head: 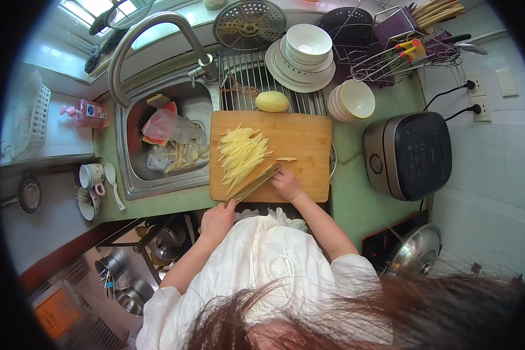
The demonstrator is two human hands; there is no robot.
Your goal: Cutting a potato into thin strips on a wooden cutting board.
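Note:
A wooden cutting board (306, 131) lies on the counter in front of me, partly beside the sink. My left hand (218, 221) grips the handle of a kitchen knife (253, 183), whose broad blade slants up to the right over the board's lower part. The fingers of my right hand (285, 183) are at the blade's far end; whether they hold it is hidden. Beyond the blade lies a heap of thin potato strips (243, 155), and a few strips (286, 159) lie apart near the blade's tip. A whole peeled potato (272, 101) rests on the rack behind the board.
Left of the board is a steel sink (127, 170) with peelings (183, 155) and plastic bags under a faucet (113, 78). Stacked bowls (308, 41) and plates stand behind on the rack. At right are more bowls (356, 99), a rice cooker (407, 155) and a glass lid (415, 251).

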